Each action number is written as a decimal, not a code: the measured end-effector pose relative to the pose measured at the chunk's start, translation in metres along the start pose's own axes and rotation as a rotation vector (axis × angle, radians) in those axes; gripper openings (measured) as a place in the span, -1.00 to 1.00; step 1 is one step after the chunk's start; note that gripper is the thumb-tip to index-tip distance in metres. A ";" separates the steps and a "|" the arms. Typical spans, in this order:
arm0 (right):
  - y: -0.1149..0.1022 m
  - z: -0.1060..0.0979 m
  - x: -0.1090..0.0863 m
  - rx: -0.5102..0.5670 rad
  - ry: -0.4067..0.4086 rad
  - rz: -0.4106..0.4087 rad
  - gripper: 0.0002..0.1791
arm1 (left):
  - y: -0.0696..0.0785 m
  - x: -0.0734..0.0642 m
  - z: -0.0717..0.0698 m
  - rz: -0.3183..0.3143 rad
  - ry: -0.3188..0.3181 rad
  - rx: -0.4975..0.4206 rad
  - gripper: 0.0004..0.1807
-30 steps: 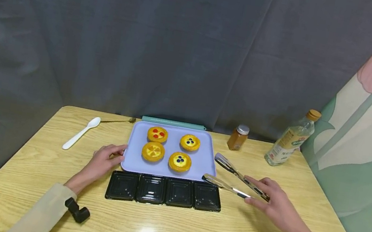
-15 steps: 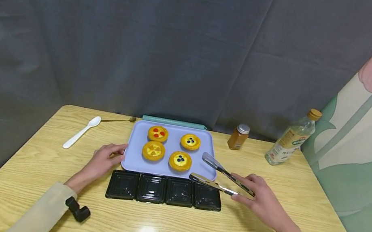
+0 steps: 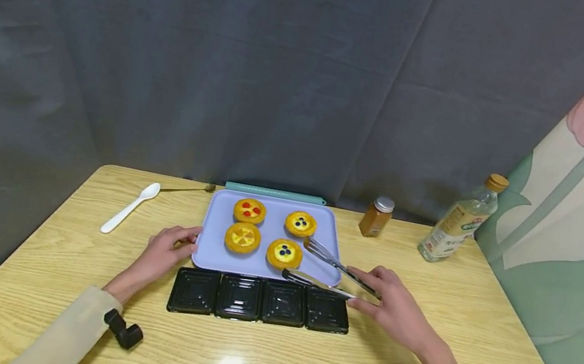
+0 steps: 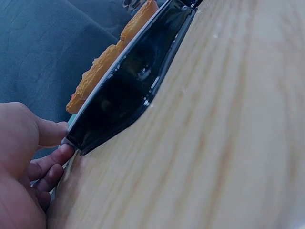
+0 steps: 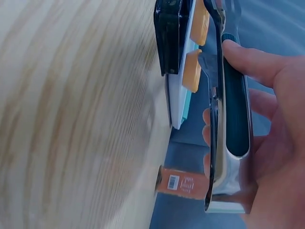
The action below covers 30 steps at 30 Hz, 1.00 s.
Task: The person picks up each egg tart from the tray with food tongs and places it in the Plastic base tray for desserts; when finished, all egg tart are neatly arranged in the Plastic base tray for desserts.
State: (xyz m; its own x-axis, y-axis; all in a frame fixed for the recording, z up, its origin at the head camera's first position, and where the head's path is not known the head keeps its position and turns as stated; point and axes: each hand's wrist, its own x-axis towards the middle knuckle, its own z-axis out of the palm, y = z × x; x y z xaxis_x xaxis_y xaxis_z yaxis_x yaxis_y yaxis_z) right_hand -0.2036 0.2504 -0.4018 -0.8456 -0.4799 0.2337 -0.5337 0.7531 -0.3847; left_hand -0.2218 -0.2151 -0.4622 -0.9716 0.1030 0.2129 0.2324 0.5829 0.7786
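My left hand (image 3: 160,256) pinches the left edge of a lavender tray (image 3: 210,244), thumb above and fingers below in the left wrist view. On the tray sit a red-fruit tart (image 3: 249,210), a tart with orange wedges (image 3: 243,237), and two blueberry tarts, one at the back (image 3: 300,224) and one in front (image 3: 284,253). My right hand (image 3: 395,309) grips metal tongs (image 5: 236,105), thumb on one arm and fingers on the other. The tongs' spread tips reach over the tray's right part, around the right side of the front blueberry tart.
Several square black plastic containers (image 3: 240,297) line up along the tray's front edge. At left lie a white spoon (image 3: 130,208) and a thin dark-tipped utensil (image 3: 187,190). A teal strip (image 3: 275,193) lies behind the tray. A spice jar (image 3: 375,217) and a glass bottle (image 3: 459,223) stand back right.
My right hand has carried the tongs leftward over the tray, bringing their tips to the front blueberry tart. My left hand stays at the tray's edge.
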 end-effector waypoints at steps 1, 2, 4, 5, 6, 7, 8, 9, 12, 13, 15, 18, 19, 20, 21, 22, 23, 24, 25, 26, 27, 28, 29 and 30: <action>-0.001 0.001 0.002 -0.002 -0.001 -0.003 -0.35 | 0.000 0.000 0.000 -0.001 0.000 0.000 -0.51; -0.001 0.001 0.003 -0.002 -0.002 -0.005 -0.34 | 0.000 0.000 0.000 -0.004 0.000 0.000 -0.51; -0.003 0.003 0.006 -0.010 -0.003 -0.009 -0.34 | 0.001 0.000 0.000 -0.008 -0.001 0.000 -0.51; -0.003 0.003 0.007 -0.015 -0.003 -0.008 -0.34 | 0.001 -0.001 0.000 -0.009 -0.002 -0.002 -0.51; -0.004 0.004 0.008 -0.019 -0.003 -0.008 -0.34 | 0.001 -0.001 0.000 -0.011 -0.002 -0.004 -0.51; -0.005 0.004 0.009 -0.021 -0.003 -0.005 -0.34 | 0.002 -0.001 0.000 -0.012 -0.003 -0.004 -0.51; -0.006 0.005 0.010 -0.023 -0.004 -0.004 -0.35 | 0.002 -0.001 0.000 -0.012 -0.004 -0.004 -0.51; -0.007 0.005 0.011 -0.026 -0.004 -0.004 -0.35 | 0.002 -0.001 0.000 -0.010 -0.005 -0.005 -0.52; -0.008 0.007 0.012 -0.030 -0.004 -0.006 -0.36 | 0.002 -0.001 0.000 -0.007 -0.003 -0.004 -0.52; -0.009 0.007 0.013 -0.031 -0.005 -0.007 -0.36 | 0.002 -0.001 0.000 -0.005 -0.003 -0.003 -0.52; -0.009 0.008 0.014 -0.038 -0.004 -0.010 -0.36 | 0.002 -0.001 0.000 -0.002 0.000 -0.003 -0.52; -0.010 0.010 0.015 -0.047 -0.002 -0.012 -0.38 | 0.001 -0.001 0.000 0.005 0.002 -0.002 -0.52; -0.010 0.010 0.015 -0.050 -0.003 -0.008 -0.38 | 0.001 -0.001 0.000 0.005 0.004 -0.003 -0.52; -0.010 0.010 0.015 -0.051 0.000 -0.010 -0.38 | 0.001 -0.001 0.000 0.007 0.005 -0.002 -0.52; -0.011 0.011 0.015 -0.052 0.003 -0.011 -0.39 | 0.001 -0.001 0.000 0.009 0.005 -0.003 -0.52; -0.011 0.011 0.015 -0.049 0.006 -0.012 -0.40 | 0.001 -0.001 0.000 0.007 0.005 -0.006 -0.52; -0.012 0.011 0.015 -0.047 0.011 -0.015 -0.41 | 0.001 -0.001 0.000 0.008 0.004 -0.007 -0.52; -0.012 0.011 0.015 -0.048 0.016 -0.017 -0.41 | 0.001 -0.001 0.000 0.007 0.003 -0.009 -0.52; -0.012 0.011 0.015 -0.046 0.023 -0.020 -0.42 | 0.001 -0.001 0.000 0.006 0.003 -0.010 -0.52; -0.012 0.012 0.015 -0.045 0.029 -0.024 -0.43 | 0.001 -0.001 0.000 0.004 0.002 -0.010 -0.52; -0.012 0.012 0.015 -0.045 0.034 -0.025 -0.43 | 0.001 -0.001 0.000 0.001 0.002 -0.010 -0.52; -0.012 0.012 0.014 -0.044 0.038 -0.030 -0.44 | 0.001 -0.001 0.000 0.000 0.002 -0.010 -0.52; -0.012 0.012 0.014 -0.043 0.041 -0.031 -0.44 | 0.001 -0.001 0.000 0.000 0.002 -0.007 -0.52; -0.012 0.012 0.014 -0.041 0.043 -0.036 -0.44 | 0.001 -0.001 0.000 -0.002 0.003 -0.006 -0.52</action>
State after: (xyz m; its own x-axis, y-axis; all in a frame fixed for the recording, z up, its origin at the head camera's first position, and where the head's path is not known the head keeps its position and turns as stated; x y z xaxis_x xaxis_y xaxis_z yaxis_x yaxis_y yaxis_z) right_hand -0.2089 0.2299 -0.4046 -0.8253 -0.4874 0.2852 -0.5625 0.7542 -0.3387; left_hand -0.2206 -0.2143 -0.4619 -0.9719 0.0992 0.2136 0.2310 0.5780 0.7827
